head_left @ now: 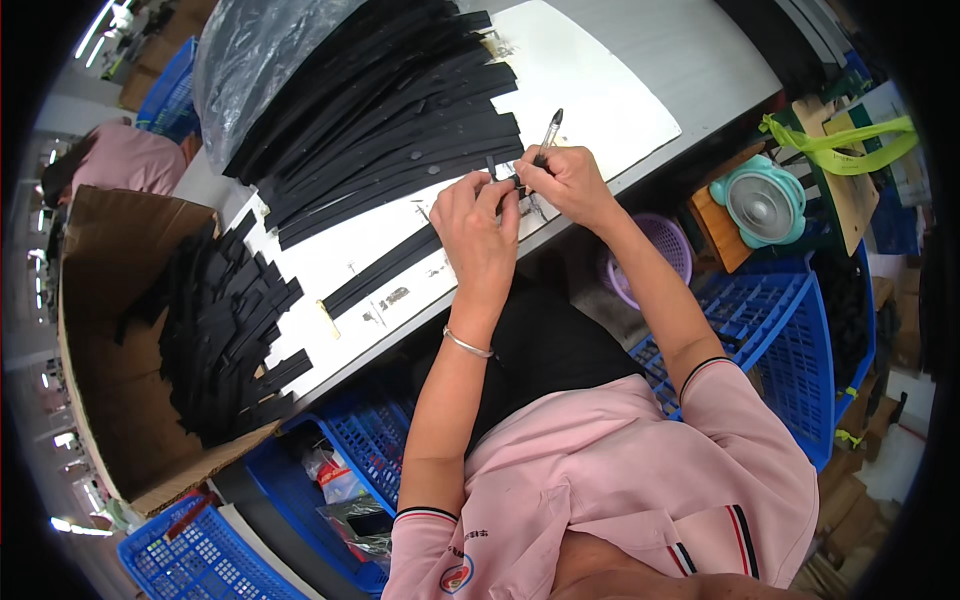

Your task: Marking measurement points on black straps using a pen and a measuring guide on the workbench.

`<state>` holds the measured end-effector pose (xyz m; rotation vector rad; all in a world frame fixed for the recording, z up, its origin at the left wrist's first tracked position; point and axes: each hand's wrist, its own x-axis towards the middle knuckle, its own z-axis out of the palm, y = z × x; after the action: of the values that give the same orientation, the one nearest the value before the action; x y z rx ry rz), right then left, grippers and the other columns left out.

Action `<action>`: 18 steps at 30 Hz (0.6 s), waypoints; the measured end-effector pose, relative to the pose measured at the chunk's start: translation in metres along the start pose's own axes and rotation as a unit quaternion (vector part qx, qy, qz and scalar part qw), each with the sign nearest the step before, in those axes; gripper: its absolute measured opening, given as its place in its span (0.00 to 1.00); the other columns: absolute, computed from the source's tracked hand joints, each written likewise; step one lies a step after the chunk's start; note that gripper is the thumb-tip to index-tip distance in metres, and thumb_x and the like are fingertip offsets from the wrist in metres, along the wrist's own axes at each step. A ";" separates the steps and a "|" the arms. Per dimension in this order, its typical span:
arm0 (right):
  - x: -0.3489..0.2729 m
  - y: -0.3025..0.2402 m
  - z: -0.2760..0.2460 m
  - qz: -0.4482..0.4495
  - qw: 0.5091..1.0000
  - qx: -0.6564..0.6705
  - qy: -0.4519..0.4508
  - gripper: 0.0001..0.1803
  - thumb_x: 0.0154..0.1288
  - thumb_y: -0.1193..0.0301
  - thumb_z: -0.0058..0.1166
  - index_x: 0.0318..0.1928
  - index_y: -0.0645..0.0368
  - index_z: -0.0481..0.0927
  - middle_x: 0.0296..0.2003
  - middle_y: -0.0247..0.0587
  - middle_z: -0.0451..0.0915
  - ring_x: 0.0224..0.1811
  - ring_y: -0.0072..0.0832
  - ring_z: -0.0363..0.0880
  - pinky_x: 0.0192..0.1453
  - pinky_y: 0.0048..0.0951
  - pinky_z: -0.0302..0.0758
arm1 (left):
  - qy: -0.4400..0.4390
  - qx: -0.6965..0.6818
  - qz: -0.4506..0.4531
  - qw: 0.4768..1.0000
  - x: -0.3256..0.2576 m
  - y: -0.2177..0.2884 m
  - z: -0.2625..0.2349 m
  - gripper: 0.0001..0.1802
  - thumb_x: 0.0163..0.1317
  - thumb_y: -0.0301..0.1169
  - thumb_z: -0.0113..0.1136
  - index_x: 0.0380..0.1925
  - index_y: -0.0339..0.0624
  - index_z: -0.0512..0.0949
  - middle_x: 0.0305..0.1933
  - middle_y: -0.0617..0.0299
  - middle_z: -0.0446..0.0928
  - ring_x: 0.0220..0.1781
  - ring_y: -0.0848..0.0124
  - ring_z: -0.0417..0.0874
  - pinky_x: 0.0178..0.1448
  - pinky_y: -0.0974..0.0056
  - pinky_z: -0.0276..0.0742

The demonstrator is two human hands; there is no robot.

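Near the table's front edge, my right hand (572,188) grips a clear-barrelled pen (548,138) with a dark end, its upper end slanting up and away. Close beside it, my left hand (472,228) has its fingers bent down and pinched on the end of a black fabric strip (385,272). This strip lies along the white board (590,100) and passes under the left hand. The pen's writing end is hidden by my fingers, right by the strip's end. Beyond both hands, a broad layer of black strips (390,140) covers the board.
At the left, a cardboard box (130,260) stands by the table beside a heap of black strips (225,325). Clear plastic sheeting (245,75) lies behind. Blue baskets (785,330), a purple basket (655,258) and a turquoise fan (765,202) are at the right. Another person (125,165) sits far left.
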<state>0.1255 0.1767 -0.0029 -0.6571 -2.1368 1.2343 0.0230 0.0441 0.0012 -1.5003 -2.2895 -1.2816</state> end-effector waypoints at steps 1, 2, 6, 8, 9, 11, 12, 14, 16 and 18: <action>0.001 0.002 0.001 -0.006 1.000 -0.009 0.012 0.13 0.71 0.68 0.60 0.32 0.64 0.85 0.20 0.38 0.80 0.23 0.21 0.78 0.29 0.26 0.72 | 0.005 0.003 0.002 1.000 0.001 -0.001 0.000 0.07 0.58 0.26 0.72 0.37 0.41 0.88 0.48 0.58 0.82 0.54 0.59 0.79 0.64 0.54 0.68; 0.003 0.003 0.002 -0.013 0.999 -0.017 0.024 0.13 0.69 0.65 0.60 0.32 0.62 0.86 0.18 0.41 0.79 0.19 0.26 0.78 0.27 0.29 0.71 | 0.003 0.006 0.004 1.000 0.001 -0.001 0.000 0.07 0.58 0.27 0.72 0.37 0.43 0.88 0.49 0.59 0.82 0.55 0.59 0.79 0.63 0.54 0.68; -0.003 0.004 -0.002 0.028 0.997 0.077 0.011 0.13 0.71 0.67 0.59 0.32 0.63 0.85 0.20 0.36 0.82 0.24 0.20 0.80 0.30 0.26 0.73 | -0.015 0.066 0.028 0.997 0.000 -0.001 -0.005 0.21 0.60 0.30 0.73 0.55 0.46 0.85 0.66 0.53 0.73 0.69 0.52 0.71 0.72 0.48 0.61; -0.006 0.004 -0.001 0.020 0.990 0.135 0.034 0.13 0.72 0.69 0.59 0.31 0.64 0.84 0.22 0.35 0.83 0.25 0.17 0.79 0.31 0.24 0.72 | -0.058 0.072 0.015 0.996 0.007 -0.008 -0.008 0.34 0.62 0.34 0.72 0.70 0.49 0.74 0.78 0.47 0.61 0.80 0.46 0.59 0.79 0.36 0.48; -0.007 0.003 -0.003 0.019 0.992 0.117 0.043 0.13 0.72 0.69 0.59 0.31 0.64 0.84 0.22 0.34 0.83 0.25 0.16 0.78 0.31 0.24 0.71 | -0.078 0.103 0.007 0.992 0.013 -0.012 -0.009 0.39 0.63 0.36 0.72 0.74 0.51 0.69 0.81 0.46 0.55 0.83 0.44 0.52 0.79 0.31 0.42; -0.009 0.002 -0.003 0.013 0.994 0.095 0.054 0.12 0.72 0.70 0.59 0.31 0.64 0.84 0.23 0.33 0.84 0.25 0.15 0.76 0.30 0.23 0.70 | -0.129 0.126 -0.024 0.983 0.027 -0.028 -0.009 0.47 0.66 0.40 0.70 0.81 0.55 0.58 0.87 0.44 0.41 0.88 0.41 0.35 0.78 0.22 0.28; -0.010 0.001 -0.004 0.010 0.993 0.106 0.054 0.12 0.72 0.71 0.59 0.31 0.64 0.85 0.23 0.33 0.84 0.25 0.15 0.76 0.30 0.23 0.69 | -0.135 0.129 -0.044 0.981 0.038 -0.038 -0.008 0.46 0.68 0.44 0.67 0.82 0.54 0.56 0.87 0.43 0.42 0.88 0.42 0.36 0.78 0.23 0.27; -0.010 0.002 -0.001 0.008 0.990 0.123 0.063 0.11 0.72 0.72 0.59 0.31 0.66 0.85 0.23 0.34 0.83 0.25 0.15 0.76 0.30 0.22 0.70 | -0.146 0.138 -0.044 0.979 0.061 -0.063 -0.005 0.45 0.71 0.47 0.63 0.82 0.56 0.54 0.87 0.45 0.41 0.88 0.45 0.35 0.78 0.23 0.24; -0.010 0.002 -0.001 0.013 0.991 0.121 0.060 0.11 0.71 0.73 0.59 0.31 0.66 0.84 0.23 0.33 0.83 0.25 0.15 0.76 0.30 0.22 0.71 | -0.132 0.151 -0.038 0.979 0.084 -0.082 0.003 0.44 0.72 0.48 0.62 0.82 0.57 0.54 0.87 0.46 0.41 0.88 0.46 0.36 0.78 0.23 0.24; -0.009 0.005 -0.001 0.017 0.991 0.118 0.055 0.11 0.71 0.73 0.59 0.31 0.67 0.84 0.23 0.33 0.83 0.25 0.15 0.76 0.31 0.22 0.71 | -0.085 0.151 -0.016 0.985 0.108 -0.099 0.010 0.41 0.72 0.45 0.62 0.81 0.58 0.57 0.87 0.47 0.43 0.88 0.46 0.38 0.77 0.20 0.26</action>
<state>0.1336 0.1735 -0.0086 -0.6445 -1.8604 1.4100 -0.1068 0.1112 -0.0073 -1.5212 -2.4834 -0.7910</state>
